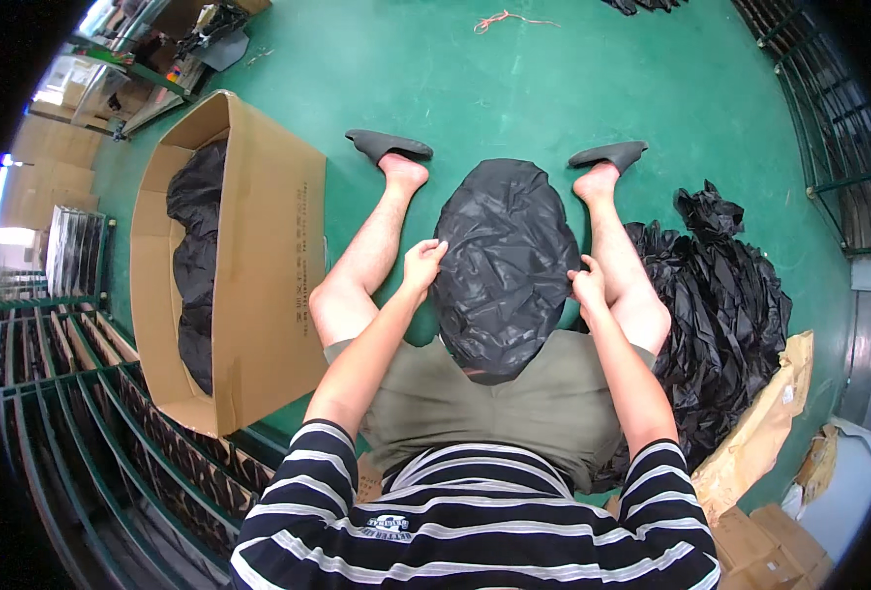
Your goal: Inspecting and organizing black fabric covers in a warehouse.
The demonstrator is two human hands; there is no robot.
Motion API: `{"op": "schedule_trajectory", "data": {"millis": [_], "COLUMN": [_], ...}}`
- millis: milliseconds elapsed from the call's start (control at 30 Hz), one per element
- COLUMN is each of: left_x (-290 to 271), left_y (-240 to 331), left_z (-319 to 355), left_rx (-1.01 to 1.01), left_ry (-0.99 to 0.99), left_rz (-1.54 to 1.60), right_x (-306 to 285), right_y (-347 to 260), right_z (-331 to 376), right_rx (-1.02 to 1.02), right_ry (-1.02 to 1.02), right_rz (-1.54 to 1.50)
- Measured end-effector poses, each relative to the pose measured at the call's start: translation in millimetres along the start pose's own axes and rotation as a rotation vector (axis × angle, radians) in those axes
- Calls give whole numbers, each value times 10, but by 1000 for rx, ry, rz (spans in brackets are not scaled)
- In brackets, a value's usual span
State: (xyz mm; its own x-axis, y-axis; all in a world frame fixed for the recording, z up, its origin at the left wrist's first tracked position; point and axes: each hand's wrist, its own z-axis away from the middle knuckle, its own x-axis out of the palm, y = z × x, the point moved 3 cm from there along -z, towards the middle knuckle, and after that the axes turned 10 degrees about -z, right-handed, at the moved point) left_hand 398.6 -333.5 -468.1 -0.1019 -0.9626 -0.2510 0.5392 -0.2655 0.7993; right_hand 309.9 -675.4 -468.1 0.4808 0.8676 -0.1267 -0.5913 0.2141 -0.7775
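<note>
Between my bare legs stands a rounded oval bundle (pixel 502 261) covered in wrinkled, shiny black sheeting; what lies under the sheeting is hidden. My left hand (pixel 423 267) is closed, pinching the bundle's left edge between thumb and fingers. On the opposite edge my right hand (pixel 590 283) also pinches the black sheeting, slightly lower. The bundle's near end meets my olive shorts (pixel 494 418). To the right of my right leg lies a big heap of crumpled black sheeting (pixel 725 305) on the floor.
At the left a tall open cardboard box (pixel 268 256) holds more black sheeting (pixel 196 265). Dark green metal racks (pixel 91 423) stand beside it, and another rack (pixel 817 118) is at the far right. Torn brown paper (pixel 765 428) and cartons (pixel 765 546) lie at the lower right.
</note>
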Motion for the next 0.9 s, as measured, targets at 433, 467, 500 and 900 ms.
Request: {"op": "schedule_trajectory", "data": {"millis": [433,467,500,900], "left_x": [245,230,245,193], "left_y": [-327,-393,-380,-464], "left_z": [426,438,487,681], "left_rx": [284,246,205,136], "left_ry": [476,416,395,456], "left_rz": [-307,-371,-416,-713], "right_x": [-37,-2,-27,-29], "right_y": [274,272,281,472], "right_z": [206,238,270,302], "right_rx": [15,51,67,-29], "right_ry": [-68,-104,-112,-106], "right_rz": [79,70,61,349]}}
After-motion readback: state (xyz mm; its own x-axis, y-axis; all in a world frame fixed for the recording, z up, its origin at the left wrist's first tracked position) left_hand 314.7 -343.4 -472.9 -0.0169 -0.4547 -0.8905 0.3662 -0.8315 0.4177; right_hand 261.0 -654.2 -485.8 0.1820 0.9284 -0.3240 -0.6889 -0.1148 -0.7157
